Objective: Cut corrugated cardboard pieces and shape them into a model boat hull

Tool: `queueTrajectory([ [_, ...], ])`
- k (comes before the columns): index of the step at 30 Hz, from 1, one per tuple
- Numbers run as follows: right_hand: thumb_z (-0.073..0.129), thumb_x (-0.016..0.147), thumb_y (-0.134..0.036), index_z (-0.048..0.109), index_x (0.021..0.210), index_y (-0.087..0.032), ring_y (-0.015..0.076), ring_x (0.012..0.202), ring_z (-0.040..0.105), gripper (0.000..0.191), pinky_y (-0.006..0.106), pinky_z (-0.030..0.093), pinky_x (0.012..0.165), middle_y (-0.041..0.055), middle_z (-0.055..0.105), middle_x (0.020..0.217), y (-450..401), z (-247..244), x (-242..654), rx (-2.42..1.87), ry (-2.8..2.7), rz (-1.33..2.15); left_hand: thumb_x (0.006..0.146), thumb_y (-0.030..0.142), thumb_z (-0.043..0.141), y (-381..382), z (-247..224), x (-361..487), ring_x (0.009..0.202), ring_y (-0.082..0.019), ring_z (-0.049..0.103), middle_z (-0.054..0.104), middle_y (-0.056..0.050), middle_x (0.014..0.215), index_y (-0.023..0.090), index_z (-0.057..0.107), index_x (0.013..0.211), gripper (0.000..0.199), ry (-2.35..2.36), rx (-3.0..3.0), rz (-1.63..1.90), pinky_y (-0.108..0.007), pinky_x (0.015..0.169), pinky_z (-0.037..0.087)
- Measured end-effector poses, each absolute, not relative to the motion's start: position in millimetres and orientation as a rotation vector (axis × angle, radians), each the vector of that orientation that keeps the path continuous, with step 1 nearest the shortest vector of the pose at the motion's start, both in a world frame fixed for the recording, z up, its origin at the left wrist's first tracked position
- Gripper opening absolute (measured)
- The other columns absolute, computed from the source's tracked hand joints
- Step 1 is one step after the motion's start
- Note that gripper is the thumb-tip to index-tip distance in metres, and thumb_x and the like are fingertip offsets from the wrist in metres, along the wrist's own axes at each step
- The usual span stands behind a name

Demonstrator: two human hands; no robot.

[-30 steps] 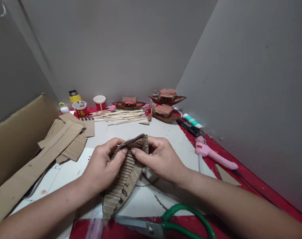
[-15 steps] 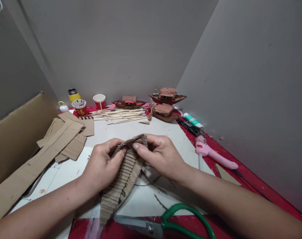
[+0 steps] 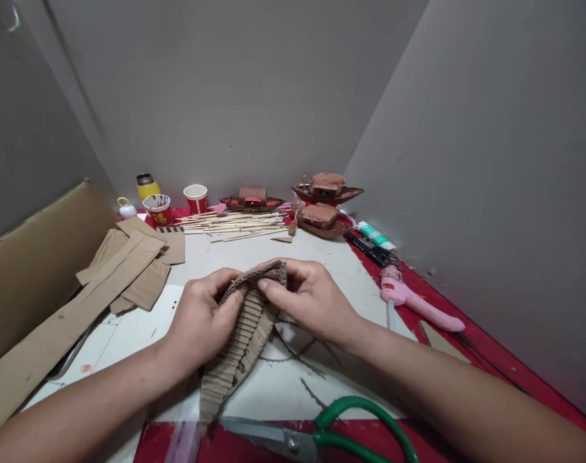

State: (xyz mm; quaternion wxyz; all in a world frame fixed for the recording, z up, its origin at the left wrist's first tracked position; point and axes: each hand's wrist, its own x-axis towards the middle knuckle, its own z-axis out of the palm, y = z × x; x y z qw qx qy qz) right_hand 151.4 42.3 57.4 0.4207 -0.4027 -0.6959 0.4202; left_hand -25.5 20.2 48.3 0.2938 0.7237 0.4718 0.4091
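A folded strip of corrugated cardboard [image 3: 247,328], its ridges exposed and its lower end narrowing to a point, hangs between my two hands above the white board. My left hand [image 3: 203,315] pinches its upper left edge between thumb and fingers. On the upper right edge, my right hand [image 3: 316,299] is closed, thumb on the inner face and fingers behind. Part of the cardboard is hidden by my fingers. Below it, green-handled scissors [image 3: 293,440] lie near the front edge. Thin dark scraps [image 3: 312,350] are scattered under my right hand.
Cardboard pieces [image 3: 145,283] lie at left. Behind are paper cups [image 3: 195,199], a yellow bottle [image 3: 148,187], wooden sticks [image 3: 235,223] and brown model boats [image 3: 327,186]. A pink glue gun [image 3: 418,305] and a white-green tube [image 3: 375,236] are at right.
Both hands keep their grip on the cardboard, whose pointed lower end has shifted slightly up and right. The whole view has moved a little.
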Motion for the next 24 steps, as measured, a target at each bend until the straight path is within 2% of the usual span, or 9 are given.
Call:
queueTrajectory([
  [8,0.058,0.076,-0.026,0.062,0.065,-0.016,0.0122,0.057,0.048,0.015,0.023,0.041,0.053,-0.0012,0.056,0.061,48.7,53.0,153.8,-0.998,-1.719,0.946,0.090,0.025,0.052,23.9,52.7,-21.1,0.081,-0.017,0.063,0.070,-0.001,0.084,0.018,0.070,0.098,0.020,1.179,1.744,1.041,-0.025,0.075,0.048],
  [11,0.060,0.075,-0.029,0.062,0.066,-0.017,0.0133,0.058,0.050,0.015,0.024,0.043,0.054,-0.0001,0.059,0.063,58.5,55.0,159.7,-1.051,-1.604,0.862,0.085,0.031,0.061,30.6,51.0,-25.1,0.085,-0.020,0.066,0.072,-0.002,0.090,0.018,0.069,0.102,0.022,1.132,1.601,0.999,-0.028,0.077,0.051],
  [14,0.060,0.075,-0.030,0.061,0.066,-0.017,0.0141,0.059,0.052,0.015,0.025,0.045,0.056,0.0001,0.060,0.064,66.8,55.7,166.5,-1.111,-1.483,0.748,0.075,0.039,0.073,39.0,48.6,-34.1,0.071,-0.020,0.067,0.072,-0.003,0.081,0.017,0.068,0.098,0.032,1.163,1.333,0.992,-0.028,0.061,0.053],
  [16,0.061,0.075,-0.029,0.063,0.069,-0.018,0.0150,0.062,0.054,0.013,0.026,0.046,0.060,0.0000,0.062,0.066,71.3,54.7,169.4,-1.120,-1.432,0.655,0.070,0.042,0.077,45.1,49.8,-41.3,0.060,-0.017,0.064,0.071,-0.002,0.074,0.018,0.068,0.096,0.037,1.193,1.180,0.997,-0.025,0.051,0.050],
  [20,0.063,0.074,-0.029,0.063,0.068,-0.019,0.0169,0.069,0.056,0.012,0.029,0.046,0.067,0.0006,0.062,0.069,80.9,51.8,172.3,-1.106,-1.342,0.527,0.071,0.034,0.077,50.9,57.5,-48.0,0.083,-0.018,0.066,0.071,-0.004,0.095,0.018,0.071,0.098,0.032,1.114,1.018,1.144,-0.021,0.060,0.052],
  [22,0.065,0.072,-0.030,0.061,0.065,-0.019,0.0166,0.067,0.054,0.014,0.029,0.045,0.066,-0.0002,0.060,0.065,85.9,50.6,173.4,-1.130,-1.263,0.520,0.077,0.032,0.073,46.9,58.7,-44.9,0.092,-0.021,0.066,0.068,-0.006,0.110,0.019,0.068,0.108,0.034,1.047,0.927,1.135,-0.028,0.068,0.057],
  [24,0.068,0.070,-0.032,0.061,0.064,-0.018,0.0157,0.064,0.052,0.016,0.029,0.044,0.064,-0.0014,0.058,0.062,91.2,49.6,173.5,-1.138,-1.146,0.573,0.080,0.031,0.071,40.1,56.1,-38.4,0.092,-0.020,0.067,0.067,-0.006,0.114,0.022,0.062,0.116,0.038,0.990,0.862,1.166,-0.035,0.078,0.059],
])
